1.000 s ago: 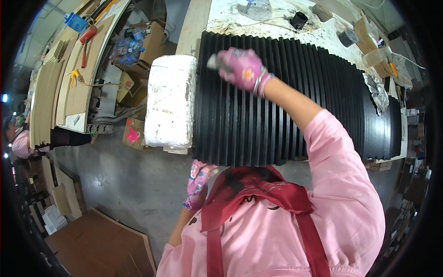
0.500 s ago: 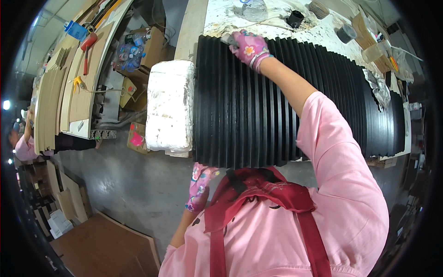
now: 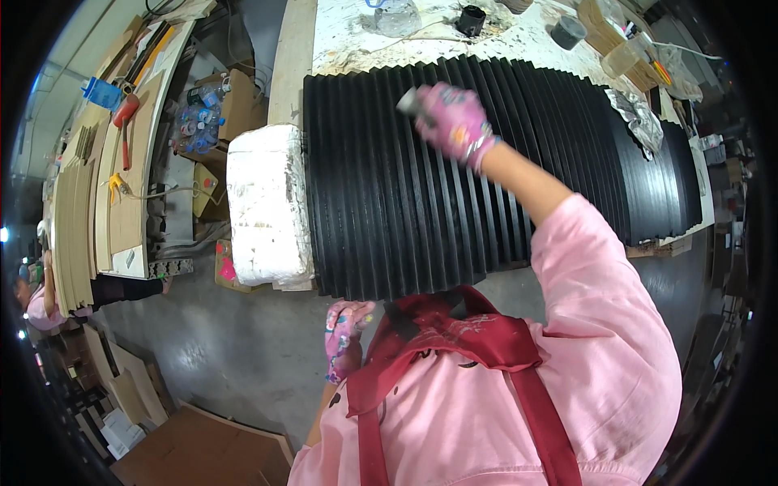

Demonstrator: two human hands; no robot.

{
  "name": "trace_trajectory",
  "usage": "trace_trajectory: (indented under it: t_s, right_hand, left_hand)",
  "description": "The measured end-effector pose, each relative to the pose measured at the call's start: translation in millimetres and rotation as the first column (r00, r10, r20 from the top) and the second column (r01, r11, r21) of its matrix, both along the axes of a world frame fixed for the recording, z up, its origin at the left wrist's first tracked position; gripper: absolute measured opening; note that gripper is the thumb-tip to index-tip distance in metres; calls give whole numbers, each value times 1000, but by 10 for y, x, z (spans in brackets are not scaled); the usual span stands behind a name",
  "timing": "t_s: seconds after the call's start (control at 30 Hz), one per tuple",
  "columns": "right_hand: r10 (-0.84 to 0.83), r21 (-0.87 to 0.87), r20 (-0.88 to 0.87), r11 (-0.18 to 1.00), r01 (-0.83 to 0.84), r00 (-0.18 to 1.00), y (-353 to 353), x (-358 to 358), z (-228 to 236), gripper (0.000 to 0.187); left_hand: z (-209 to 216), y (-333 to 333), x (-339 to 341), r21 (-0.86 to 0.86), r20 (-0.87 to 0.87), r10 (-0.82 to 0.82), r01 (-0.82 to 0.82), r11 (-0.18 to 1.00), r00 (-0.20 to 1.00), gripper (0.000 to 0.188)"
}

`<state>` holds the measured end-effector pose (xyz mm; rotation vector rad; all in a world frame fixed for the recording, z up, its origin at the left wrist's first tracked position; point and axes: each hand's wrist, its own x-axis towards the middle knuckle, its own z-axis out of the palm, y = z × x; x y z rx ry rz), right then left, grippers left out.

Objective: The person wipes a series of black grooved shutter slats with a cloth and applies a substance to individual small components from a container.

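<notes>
A row of long black ridged strips (image 3: 381,186) lies side by side across the bench, their ends toward me. Over the strips' upper middle is my right hand (image 3: 454,121), in a pink flowered glove, its fingers closed on a small greyish-white pad (image 3: 408,101). The pad is blurred, so its exact kind is unclear. My left hand (image 3: 347,324), gloved the same way, is just below the near ends of the strips at the left. Its fingers are curled together; whatever they may hold is hidden.
A white-wrapped block (image 3: 267,206) stands left of the strips. Beyond them on the stained benchtop are a black cup (image 3: 470,21) and a grey cup (image 3: 569,32). Crumpled foil (image 3: 638,121) lies on the strips' right part. A red mallet (image 3: 126,121) rests on boards at the left.
My right hand has come from the strips' far edge nearer to me and slightly right, with the pad in it. The view has shifted, and my left hand remains by the near ends.
</notes>
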<state>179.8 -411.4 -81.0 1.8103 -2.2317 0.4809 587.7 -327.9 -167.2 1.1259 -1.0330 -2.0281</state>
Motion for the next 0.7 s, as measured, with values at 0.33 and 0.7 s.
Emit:
trace_trajectory:
  t_s: [0.33,0.7]
  right_hand:
    - [-150,-85,132,983,162,980,-79,-524,-139,24]
    - [127,153,230,974,-165,965,344,283,350,36]
  left_hand:
    - [289,-49,-452,371,24,-518,473,799,855,28]
    - [42,-68,-392,-13,-8,-681,680,733,733,33]
